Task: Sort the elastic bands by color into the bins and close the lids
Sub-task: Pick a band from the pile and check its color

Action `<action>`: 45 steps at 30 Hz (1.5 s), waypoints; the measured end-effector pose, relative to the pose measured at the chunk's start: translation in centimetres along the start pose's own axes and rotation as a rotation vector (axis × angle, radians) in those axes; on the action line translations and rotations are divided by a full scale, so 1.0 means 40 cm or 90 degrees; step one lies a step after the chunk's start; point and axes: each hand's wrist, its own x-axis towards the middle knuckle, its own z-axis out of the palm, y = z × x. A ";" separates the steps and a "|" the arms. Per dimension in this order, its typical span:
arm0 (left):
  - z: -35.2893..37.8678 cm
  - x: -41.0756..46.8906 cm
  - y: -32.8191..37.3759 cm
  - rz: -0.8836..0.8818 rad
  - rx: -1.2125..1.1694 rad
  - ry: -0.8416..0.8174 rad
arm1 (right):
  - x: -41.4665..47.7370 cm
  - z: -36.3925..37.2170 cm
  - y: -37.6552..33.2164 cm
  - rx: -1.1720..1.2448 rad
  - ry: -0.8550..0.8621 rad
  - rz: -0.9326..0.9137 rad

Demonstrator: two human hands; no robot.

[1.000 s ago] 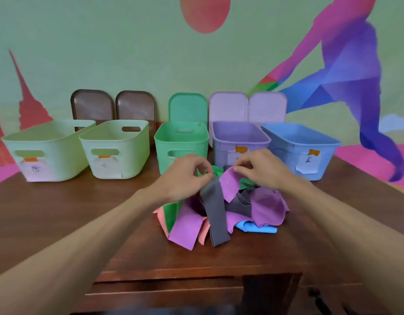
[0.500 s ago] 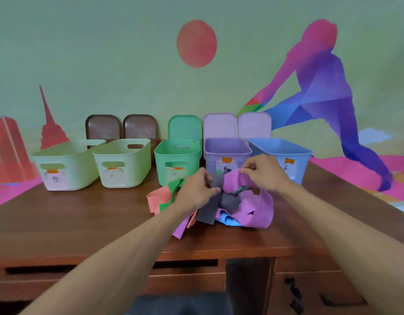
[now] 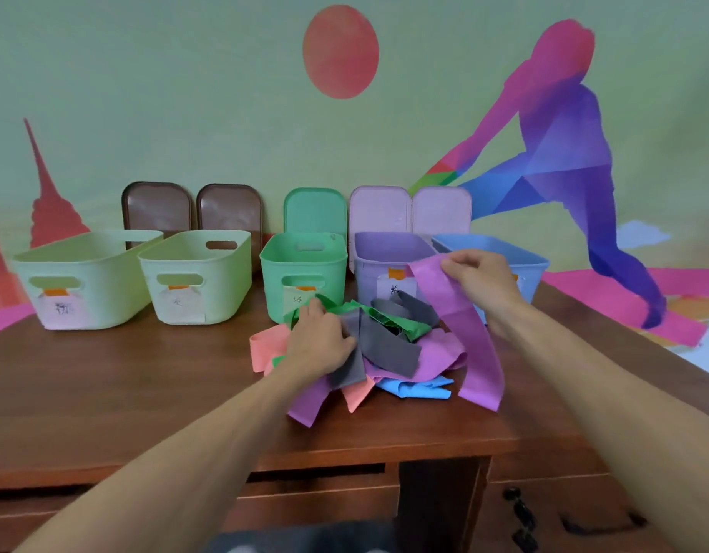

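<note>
Lifted since the earlier frame, the purple elastic band (image 3: pixel 470 337) hangs limp, its tail on the desk (image 3: pixel 145 393) near the middle. Beside it the left hand (image 3: pixel 320 341) rests on the band heap (image 3: pixel 388 347); whether it pinches, I cannot tell. Farther, the right hand (image 3: pixel 480 281) pinches the band's top end before the purple bin (image 3: pixel 384 249) at the back edge. Light and floppy: an end pinch should suffice.

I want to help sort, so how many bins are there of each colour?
Pale green bins: 2
Green bin: 1
Purple bin: 1
Blue bin: 1
Total: 5
</note>
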 end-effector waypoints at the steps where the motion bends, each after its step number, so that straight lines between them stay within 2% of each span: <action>1: -0.008 -0.010 0.014 0.012 0.066 0.014 | -0.005 0.003 -0.010 0.030 0.012 0.008; 2: -0.017 -0.021 0.026 0.025 0.103 0.046 | -0.008 0.004 -0.018 0.066 0.025 0.019; 4: -0.037 -0.039 0.058 0.055 0.070 0.104 | -0.016 0.001 -0.036 0.157 0.043 0.051; 6: -0.059 -0.040 0.095 0.046 -0.088 0.063 | -0.020 -0.001 -0.057 0.227 0.049 0.077; 8: -0.082 -0.035 0.141 0.055 -0.318 -0.068 | -0.032 -0.013 -0.090 0.295 0.044 0.079; 10: -0.099 -0.040 0.182 0.100 -0.486 -0.145 | -0.043 -0.022 -0.129 0.364 0.027 0.069; 14: -0.153 -0.058 0.223 0.067 -0.708 -0.121 | -0.048 -0.028 -0.191 0.480 -0.012 0.069; 16: -0.179 -0.069 0.217 0.049 -0.752 -0.087 | -0.051 -0.021 -0.216 0.523 -0.046 0.075; 18: -0.209 -0.085 0.196 0.040 -0.755 -0.103 | -0.055 -0.009 -0.232 0.539 -0.077 0.082; 22: -0.274 -0.108 0.114 0.035 -0.711 -0.206 | -0.042 0.040 -0.246 0.487 -0.105 0.099; 25: -0.310 -0.120 0.033 0.012 -0.677 -0.203 | -0.028 0.112 -0.245 0.460 -0.109 0.143; 29: -0.329 -0.151 -0.069 -0.055 -0.703 -0.222 | -0.026 0.246 -0.235 0.407 -0.126 0.173; 33: -0.334 -0.191 -0.183 -0.135 -0.652 -0.224 | -0.029 0.386 -0.209 0.294 -0.183 0.180; 38: -0.333 -0.232 -0.338 -0.225 -0.687 -0.243 | -0.056 0.529 -0.199 0.136 -0.280 0.155; 42: -0.313 -0.262 -0.428 -0.276 -0.712 -0.252 | -0.081 0.641 -0.194 0.068 -0.372 0.146; 45: -0.278 -0.273 -0.469 -0.332 -0.712 -0.280 | -0.087 0.715 -0.173 -0.007 -0.394 0.122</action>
